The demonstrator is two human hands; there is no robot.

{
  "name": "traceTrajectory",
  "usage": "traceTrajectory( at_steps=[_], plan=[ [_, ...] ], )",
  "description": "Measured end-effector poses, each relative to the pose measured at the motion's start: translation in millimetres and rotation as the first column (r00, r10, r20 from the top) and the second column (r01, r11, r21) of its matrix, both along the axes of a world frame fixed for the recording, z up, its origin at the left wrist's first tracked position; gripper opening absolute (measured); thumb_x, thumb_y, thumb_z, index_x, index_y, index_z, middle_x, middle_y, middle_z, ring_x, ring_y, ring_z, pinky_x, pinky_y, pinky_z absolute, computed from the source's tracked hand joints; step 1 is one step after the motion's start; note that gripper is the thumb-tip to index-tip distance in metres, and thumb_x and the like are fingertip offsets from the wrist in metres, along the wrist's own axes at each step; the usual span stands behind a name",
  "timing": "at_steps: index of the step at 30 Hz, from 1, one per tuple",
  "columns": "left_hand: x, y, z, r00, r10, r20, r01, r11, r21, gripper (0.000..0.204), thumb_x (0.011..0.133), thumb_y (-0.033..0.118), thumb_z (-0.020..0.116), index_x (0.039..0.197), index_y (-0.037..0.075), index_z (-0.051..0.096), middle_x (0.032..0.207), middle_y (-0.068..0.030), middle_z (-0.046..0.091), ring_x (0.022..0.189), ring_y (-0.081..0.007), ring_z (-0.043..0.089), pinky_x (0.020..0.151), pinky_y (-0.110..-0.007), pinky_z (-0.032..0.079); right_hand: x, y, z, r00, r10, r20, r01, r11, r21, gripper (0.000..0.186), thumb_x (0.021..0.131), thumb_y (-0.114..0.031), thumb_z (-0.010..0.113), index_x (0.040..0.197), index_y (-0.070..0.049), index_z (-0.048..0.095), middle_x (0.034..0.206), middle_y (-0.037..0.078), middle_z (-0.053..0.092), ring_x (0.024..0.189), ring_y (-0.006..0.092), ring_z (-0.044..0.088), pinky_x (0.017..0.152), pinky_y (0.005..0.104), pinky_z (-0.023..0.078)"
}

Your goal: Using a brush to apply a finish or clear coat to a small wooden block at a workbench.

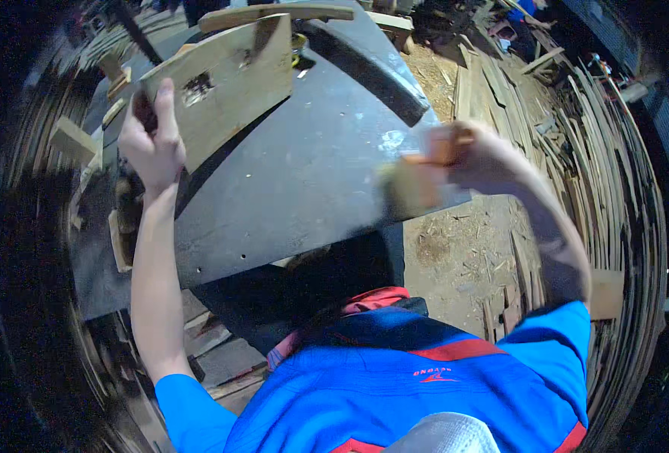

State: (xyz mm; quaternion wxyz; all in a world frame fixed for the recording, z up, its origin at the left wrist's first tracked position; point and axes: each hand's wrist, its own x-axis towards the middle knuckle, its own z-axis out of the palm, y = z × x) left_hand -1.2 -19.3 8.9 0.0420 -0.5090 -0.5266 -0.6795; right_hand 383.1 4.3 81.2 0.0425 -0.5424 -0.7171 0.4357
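My left hand (153, 143) is closed on the left end of a flat wooden board (236, 83), its thumb up over the edge. The board stands tilted on the dark grey tabletop (289, 174), and dark rough patches mark its face. At the right corner of the table, my right hand (470, 155) is closed round the orange-brown handle of what looks like a brush (413, 185). Its wide pale end points left over the tabletop, smeared by motion. The brush is apart from the board.
A dark beam (368, 72) lies across the table's far right, and a curved wooden strip (274, 13) is behind the board. Small wood blocks (76, 141) sit at the left edge. Long stacked planks (598, 166) line the right, beside a chip-strewn floor (455, 249). Another person (527, 9) is far off.
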Motion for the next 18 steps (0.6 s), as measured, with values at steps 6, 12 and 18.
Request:
traceTrajectory(
  at_steps=[6,12,18],
  plan=[
    [-6.3,-5.4,2.5,0.998,0.062,-0.020,-0.064,0.993,-0.098,0.037,0.093,0.036,0.069,0.089,-0.001,0.068,0.068,-0.0045,0.064,0.060,-0.0118,0.054,0.059,-0.029,0.045,65.5,1.7,48.1,0.752,-0.123,0.647,-0.323,0.787,0.526,0.013,0.081,-0.009,0.072,0.080,-0.003,0.060,0.072,0.011,0.065,0.071,0.0235,0.066,0.064,0.0334,0.050],
    [0.9,6.5,-0.7,1.000,0.005,-0.025,-0.005,1.000,0.011,0.037,0.091,0.036,0.070,0.089,-0.001,0.069,0.067,-0.0073,0.065,0.061,-0.0123,0.057,0.059,-0.030,0.047,-84.3,-46.0,30.5,0.848,0.496,-0.189,-0.350,0.790,0.504,0.008,0.088,-0.009,0.071,0.093,-0.003,0.069,0.080,0.006,0.073,0.074,0.0114,0.067,0.067,0.0272,0.052],
    [-21.4,6.7,6.4,0.996,-0.079,-0.037,0.073,0.987,-0.146,0.035,0.092,0.036,0.070,0.087,0.001,0.070,0.067,-0.0032,0.063,0.062,-0.0102,0.053,0.060,-0.029,0.044,-200.4,-50.8,-23.3,0.668,0.663,-0.338,-0.518,0.740,0.429,0.026,0.081,-0.025,0.071,0.071,-0.001,0.066,0.063,0.017,0.065,0.059,0.0326,0.067,0.063,0.0386,0.055]
  ],
)
